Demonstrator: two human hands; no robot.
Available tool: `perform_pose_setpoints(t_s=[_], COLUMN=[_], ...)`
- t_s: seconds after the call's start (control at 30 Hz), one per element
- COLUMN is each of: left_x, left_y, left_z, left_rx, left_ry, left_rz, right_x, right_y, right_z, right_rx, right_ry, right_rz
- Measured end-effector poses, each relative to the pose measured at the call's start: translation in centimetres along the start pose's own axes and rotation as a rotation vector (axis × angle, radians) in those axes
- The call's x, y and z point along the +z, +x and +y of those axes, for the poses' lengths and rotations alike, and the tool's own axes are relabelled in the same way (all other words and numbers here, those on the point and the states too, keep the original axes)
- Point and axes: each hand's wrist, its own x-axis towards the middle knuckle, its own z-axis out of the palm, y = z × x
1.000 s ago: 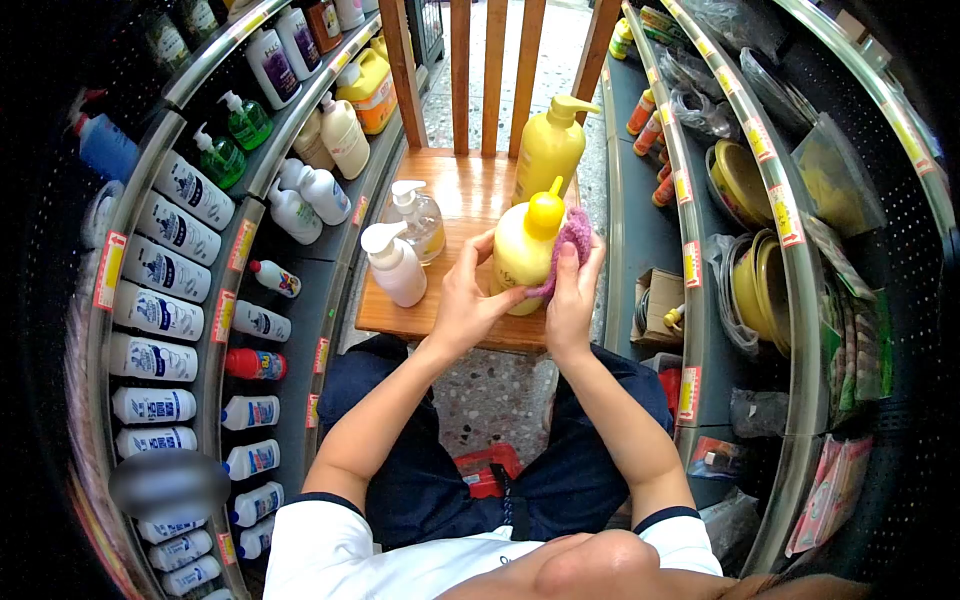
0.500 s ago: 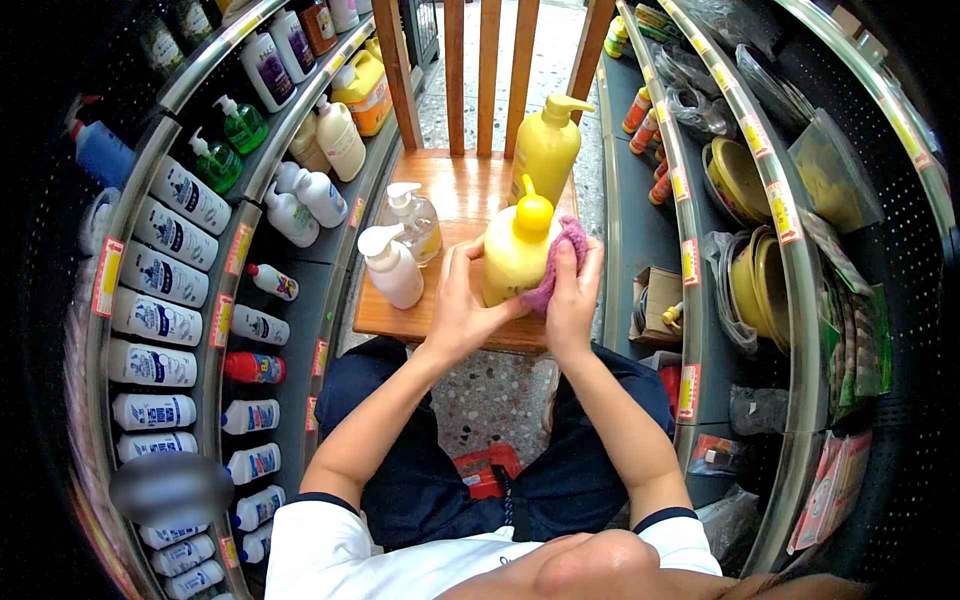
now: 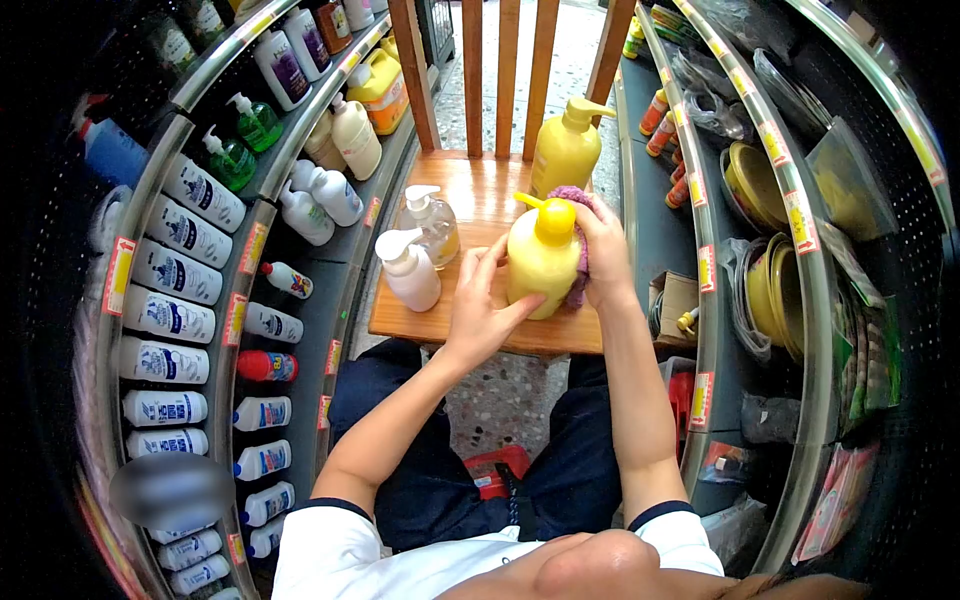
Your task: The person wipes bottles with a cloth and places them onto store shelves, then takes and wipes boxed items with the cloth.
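Observation:
A yellow pump bottle stands on the seat of a wooden chair, its nozzle pointing left. My left hand grips the bottle's left side, thumb across its lower front. On the right side my right hand presses a purple cloth to the bottle; most of the cloth is hidden behind that hand. Behind stands a larger yellow pump bottle. To the left are a white pump bottle and a clear pump bottle.
Shelves with rows of white bottles rise on the left. Shelves on the right hold yellow bowls and a cardboard box. Upright slats form the chair's back. A red object lies on the floor between my legs.
The view has shifted, so the scene sits further right. The held bottle has turned, its nozzle swinging to the left. My right hand and the cloth have moved further round its right side.

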Motion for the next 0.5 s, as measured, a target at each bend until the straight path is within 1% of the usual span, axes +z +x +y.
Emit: perform_pose_setpoints(t_s=[0.17,0.27,0.37,0.47,0.5], left_x=[0.2,0.5,1.1,1.6,1.6], left_y=[0.0,0.1,0.1,0.1,0.1], left_z=[0.1,0.0,-0.8,-0.3,-0.3], left_rx=[0.005,0.04,0.009,-0.056,-0.045], left_ry=[0.04,0.104,-0.027,-0.279,-0.23], left_rz=[0.0,0.019,0.027,0.033,0.04], right_x=[0.4,0.4,0.4,1.0,1.0], right_y=[-1.4,-2.4,-3.6,-4.9,-5.2], right_z=[0.2,1.2,1.8,2.8,3.3], right_rx=[-0.164,-0.264,-0.333,-0.363,-0.375], right_ry=[-0.098,-0.126,-0.242,-0.304,-0.319], right_rz=[0.081,0.16,0.199,0.22,0.229])
